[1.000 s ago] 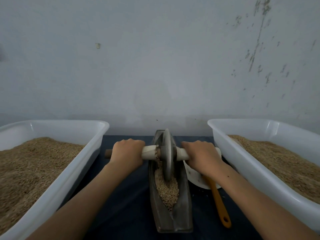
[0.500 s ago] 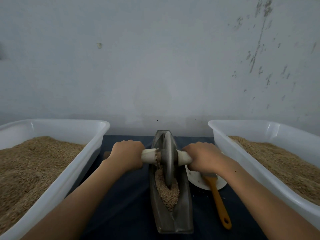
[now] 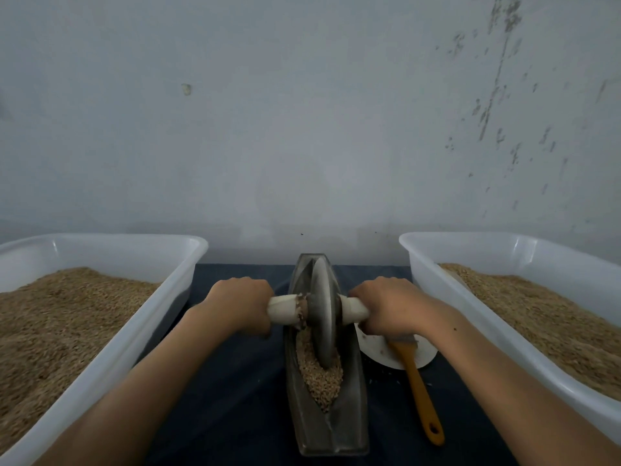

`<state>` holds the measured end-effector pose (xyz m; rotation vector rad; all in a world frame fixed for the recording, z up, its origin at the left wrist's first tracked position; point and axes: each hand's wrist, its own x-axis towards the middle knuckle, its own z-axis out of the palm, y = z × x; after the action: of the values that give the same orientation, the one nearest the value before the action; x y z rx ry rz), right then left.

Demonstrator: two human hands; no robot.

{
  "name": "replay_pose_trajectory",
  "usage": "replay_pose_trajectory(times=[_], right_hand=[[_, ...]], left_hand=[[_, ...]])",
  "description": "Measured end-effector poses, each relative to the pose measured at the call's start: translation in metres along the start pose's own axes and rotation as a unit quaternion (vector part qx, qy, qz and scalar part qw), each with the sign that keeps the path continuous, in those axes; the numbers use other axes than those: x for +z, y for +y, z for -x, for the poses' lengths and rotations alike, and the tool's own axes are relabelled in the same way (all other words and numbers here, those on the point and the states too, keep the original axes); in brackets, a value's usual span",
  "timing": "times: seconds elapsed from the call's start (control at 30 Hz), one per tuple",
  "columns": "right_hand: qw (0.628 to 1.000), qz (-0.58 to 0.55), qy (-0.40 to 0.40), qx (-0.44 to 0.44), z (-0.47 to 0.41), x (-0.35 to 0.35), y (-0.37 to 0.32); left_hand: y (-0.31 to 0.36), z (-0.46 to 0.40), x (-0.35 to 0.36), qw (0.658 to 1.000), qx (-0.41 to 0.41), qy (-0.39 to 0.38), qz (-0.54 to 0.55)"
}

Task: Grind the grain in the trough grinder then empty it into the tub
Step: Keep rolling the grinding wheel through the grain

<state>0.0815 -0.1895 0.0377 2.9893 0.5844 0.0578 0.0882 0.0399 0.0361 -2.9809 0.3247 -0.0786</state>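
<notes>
Two tubs (image 3: 100, 334) (image 3: 510, 317) of grain flank the trough grinder (image 3: 327, 428) on the desk (image 3: 235, 391) for easy emptying, while the left hand (image 3: 240, 306) and right hand (image 3: 389, 306) each keep a clamped grip on the axle (image 3: 285, 309), steadying the wheel (image 3: 322, 311) in the trough's grain (image 3: 321, 378).

A dull grey metal is seen on the trough grinder (image 3: 331, 428) and its wheel (image 3: 322, 311), while the axle handle (image 3: 284, 309) is cream-white. The grain (image 3: 321, 378) in the trough is pale tan and speckled. Both tubs, left (image 3: 141, 334) and right (image 3: 470, 317), are translucent white and are filled with golden-brown grain. The tabletop (image 3: 235, 381) is covered in dark navy. An orange-yellow handle is shown on the brush (image 3: 420, 395), laid on a white plate (image 3: 426, 356). The wall (image 3: 302, 112) is pale grey-blue, flecked with dark marks.
</notes>
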Motion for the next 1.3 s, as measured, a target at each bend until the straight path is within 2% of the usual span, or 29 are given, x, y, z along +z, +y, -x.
replay_pose_trajectory(times=[0.13,0.23,0.4,0.5,0.63,0.8,0.9,1.03,1.2,1.3], right_hand=[[0.999,-0.016,-0.031,0.004,0.001,-0.002,-0.001],[0.999,-0.008,0.030,0.007,0.000,0.004,-0.002],[0.986,0.018,0.167,0.015,-0.005,0.019,-0.003],[0.984,0.009,0.180,0.012,-0.006,0.023,-0.001],[0.992,0.010,0.124,0.006,-0.004,0.014,-0.001],[1.000,-0.020,-0.016,-0.002,0.001,-0.002,0.000],[0.999,-0.025,-0.035,0.001,0.001,-0.004,-0.002],[0.999,-0.013,0.031,0.010,0.001,0.002,-0.004],[0.983,0.020,0.180,0.023,-0.005,0.021,-0.003],[0.980,0.015,0.198,0.026,-0.006,0.025,-0.003]], left_hand=[[0.000,0.001,0.000,1.000,-0.003,-0.016,0.002],[0.002,0.000,0.002,0.999,-0.013,0.029,-0.004],[0.004,-0.002,0.011,0.985,-0.017,0.174,-0.004],[0.003,-0.003,0.014,0.981,-0.011,0.194,-0.005],[0.003,-0.002,0.011,0.990,-0.012,0.136,-0.022],[0.000,0.000,0.000,1.000,-0.004,0.016,-0.013],[0.000,0.001,-0.001,1.000,-0.003,-0.009,-0.009],[0.001,-0.002,0.003,0.999,-0.013,0.039,-0.010],[0.001,-0.006,0.016,0.982,-0.020,0.190,-0.004],[0.002,-0.005,0.017,0.978,-0.011,0.209,0.000]])
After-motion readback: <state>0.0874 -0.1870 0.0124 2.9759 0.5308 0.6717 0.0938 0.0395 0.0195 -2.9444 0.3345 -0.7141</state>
